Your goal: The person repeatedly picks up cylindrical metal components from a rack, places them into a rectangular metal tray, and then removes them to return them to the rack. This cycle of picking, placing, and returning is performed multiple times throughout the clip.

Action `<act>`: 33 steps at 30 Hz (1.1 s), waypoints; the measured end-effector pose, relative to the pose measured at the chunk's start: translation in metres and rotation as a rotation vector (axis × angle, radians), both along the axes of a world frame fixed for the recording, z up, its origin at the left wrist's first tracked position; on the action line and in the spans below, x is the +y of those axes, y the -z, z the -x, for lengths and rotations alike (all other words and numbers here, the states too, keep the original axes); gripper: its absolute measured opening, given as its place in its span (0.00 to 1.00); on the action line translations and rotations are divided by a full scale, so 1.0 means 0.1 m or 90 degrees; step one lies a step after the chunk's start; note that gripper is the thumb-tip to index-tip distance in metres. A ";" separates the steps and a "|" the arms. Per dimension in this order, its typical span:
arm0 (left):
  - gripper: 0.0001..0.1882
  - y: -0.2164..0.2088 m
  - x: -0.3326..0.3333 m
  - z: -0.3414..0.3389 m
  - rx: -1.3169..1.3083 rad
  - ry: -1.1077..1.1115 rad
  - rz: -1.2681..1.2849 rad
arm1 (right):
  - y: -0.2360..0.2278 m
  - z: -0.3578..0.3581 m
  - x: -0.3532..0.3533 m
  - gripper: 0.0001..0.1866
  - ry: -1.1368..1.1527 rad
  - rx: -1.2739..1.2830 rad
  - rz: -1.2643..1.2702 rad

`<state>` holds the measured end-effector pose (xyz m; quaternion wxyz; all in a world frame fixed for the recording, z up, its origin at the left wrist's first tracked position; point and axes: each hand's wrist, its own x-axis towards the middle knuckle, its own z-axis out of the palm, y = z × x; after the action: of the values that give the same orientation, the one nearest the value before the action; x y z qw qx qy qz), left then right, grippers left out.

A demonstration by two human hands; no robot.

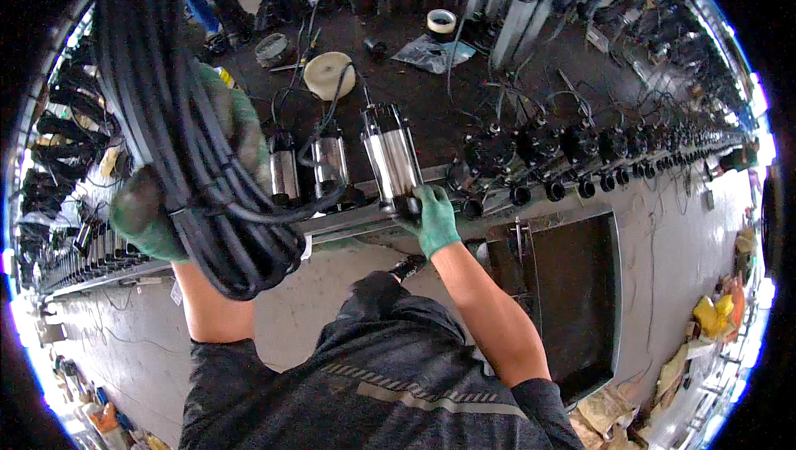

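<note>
My left hand [148,211], in a green work glove, is closed around a thick coil of black cable [203,176], raised close to the camera. The looped lower end of the coil hangs past the bench edge, and it hides part of the glove. My right hand [437,222], also gloved in green, grips the near end of a shiny steel cylinder with black ends [392,155], apparently a pump motor. It lies at the front of the dark bench [414,89], a lead running from its far end. Left of it are two similar cylinders, one being a steel cylinder [329,160].
Farther back lie a cream round disc [329,76], a tape roll [441,22] and a clear plastic bag [433,53]. A long row of black pump parts [580,147] runs rightward along the bench edge. Below stands a dark metal-framed cart [576,301].
</note>
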<state>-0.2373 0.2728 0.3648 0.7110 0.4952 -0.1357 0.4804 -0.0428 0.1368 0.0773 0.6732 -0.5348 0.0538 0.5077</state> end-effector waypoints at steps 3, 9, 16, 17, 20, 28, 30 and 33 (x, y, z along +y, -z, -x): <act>0.45 0.27 0.08 0.23 0.141 -0.012 0.054 | 0.27 0.04 0.44 0.15 -0.007 0.022 0.024; 0.45 0.96 0.16 0.14 0.211 -0.107 0.099 | 0.42 -0.07 0.49 0.27 -0.242 -0.127 0.041; 0.53 1.17 0.14 -0.60 0.287 -0.096 0.150 | 1.26 -0.55 -1.18 0.30 -0.176 -0.182 -0.111; 0.51 1.30 0.26 -0.72 0.305 -0.027 0.073 | 1.56 -0.70 -1.62 0.28 -0.256 -0.434 -0.086; 0.48 1.29 0.40 -0.82 0.309 0.011 0.083 | 0.10 -0.43 -1.80 0.16 -0.053 0.014 0.081; 0.33 0.37 1.10 -1.88 0.267 -0.108 -0.105 | 1.15 -0.32 -3.84 0.26 -0.253 -0.905 0.398; 0.34 0.02 1.08 -2.00 0.323 -0.085 -0.048 | 1.13 -0.18 -4.04 0.25 -0.202 -0.819 0.422; 0.30 -0.11 1.29 -2.21 0.262 0.037 0.048 | 1.10 -0.04 -4.05 0.25 -0.256 -0.902 0.446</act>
<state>-0.0163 0.4018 0.3756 0.7555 0.5516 0.0163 0.3530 -0.0391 -0.2677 -0.0327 0.2372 -0.9080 -0.3261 0.1136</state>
